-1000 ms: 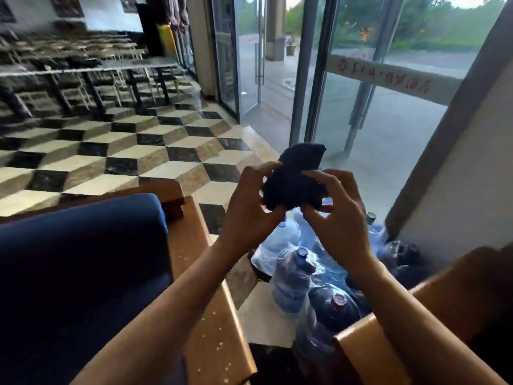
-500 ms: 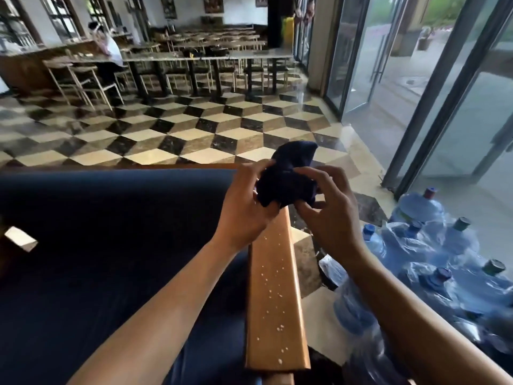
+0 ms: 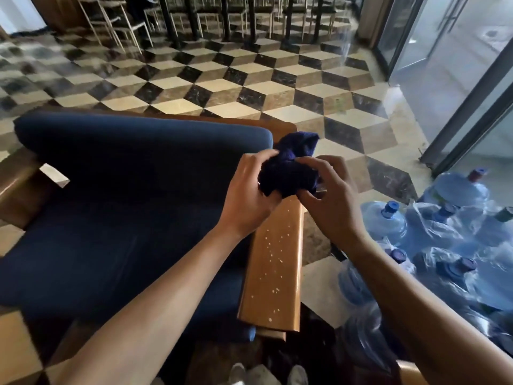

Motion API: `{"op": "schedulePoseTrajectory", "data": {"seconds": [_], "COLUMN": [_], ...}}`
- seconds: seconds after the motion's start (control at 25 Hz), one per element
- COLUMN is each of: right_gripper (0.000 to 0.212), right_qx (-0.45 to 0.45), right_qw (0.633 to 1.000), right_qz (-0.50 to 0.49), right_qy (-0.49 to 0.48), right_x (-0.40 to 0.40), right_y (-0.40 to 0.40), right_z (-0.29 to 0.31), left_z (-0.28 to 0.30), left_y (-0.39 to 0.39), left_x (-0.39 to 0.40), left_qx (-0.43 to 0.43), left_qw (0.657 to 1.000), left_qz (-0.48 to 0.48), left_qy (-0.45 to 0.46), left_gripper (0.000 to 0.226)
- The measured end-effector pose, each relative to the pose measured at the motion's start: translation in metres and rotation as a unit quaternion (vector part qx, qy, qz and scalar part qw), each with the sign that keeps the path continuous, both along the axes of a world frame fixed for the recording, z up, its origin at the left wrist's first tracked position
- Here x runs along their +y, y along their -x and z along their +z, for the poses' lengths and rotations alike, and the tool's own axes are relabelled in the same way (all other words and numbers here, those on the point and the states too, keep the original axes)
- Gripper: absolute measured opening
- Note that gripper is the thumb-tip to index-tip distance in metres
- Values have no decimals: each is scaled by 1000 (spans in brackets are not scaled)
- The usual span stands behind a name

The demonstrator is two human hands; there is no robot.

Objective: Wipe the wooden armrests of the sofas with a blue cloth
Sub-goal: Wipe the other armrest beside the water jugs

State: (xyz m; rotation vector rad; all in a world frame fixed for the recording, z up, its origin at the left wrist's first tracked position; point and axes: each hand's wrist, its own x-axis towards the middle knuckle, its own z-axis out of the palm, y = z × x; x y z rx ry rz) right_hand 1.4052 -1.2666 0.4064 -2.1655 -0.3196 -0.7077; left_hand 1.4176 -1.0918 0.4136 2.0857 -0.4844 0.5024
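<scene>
A bunched dark blue cloth is held between my left hand and my right hand, both gripping it just above the far half of a wooden armrest. That armrest is glossy light brown and speckled with small white droplets. It belongs to a blue upholstered sofa below me on the left. The sofa's other wooden armrest shows at the left edge. The cloth does not touch the wood.
Several large blue water bottles crowd the floor right of the armrest, beside glass doors. A cube-patterned tile floor stretches ahead to tables and chairs. My shoes show at the bottom.
My view swung left and tilted down, from the glass doors to the blue sofa. Both hands kept hold of the cloth and now hover lower over the droplet-speckled armrest.
</scene>
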Motion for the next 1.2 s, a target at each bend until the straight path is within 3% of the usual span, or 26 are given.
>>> {"op": "schedulePoseTrajectory", "data": {"seconds": [0.32,0.6,0.84,0.96,1.04,1.12,1.2], "right_gripper": [60,61,59,58,59,55,50], "right_qx": [109,281,408,437,446,457,419], "right_qw": [994,960,910,890,887,889,897], "right_qz": [16,-6,-27,-31,-2,-8,-101], "right_qy": [-7,-8,69,128,120,6,-95], "right_x": [20,42,45,48,43,31,18], "right_y": [15,69,110,117,114,102,78], "right_z": [-66,-216,-323,-351,-355,-349,-351], "left_z": [-72,-226,-328,-358,-365,-370,-378], "left_y": [17,72,115,122,129,134,131], "left_x": [20,31,23,20,24,22,11], "left_qx": [89,257,363,367,312,235,194], "left_qw": [996,965,914,885,891,903,917], "left_qz": [10,29,49,40,42,34,8], "left_qy": [-5,-32,-176,-283,-326,-358,-348], "left_gripper": [65,67,68,74,78,73,64]}}
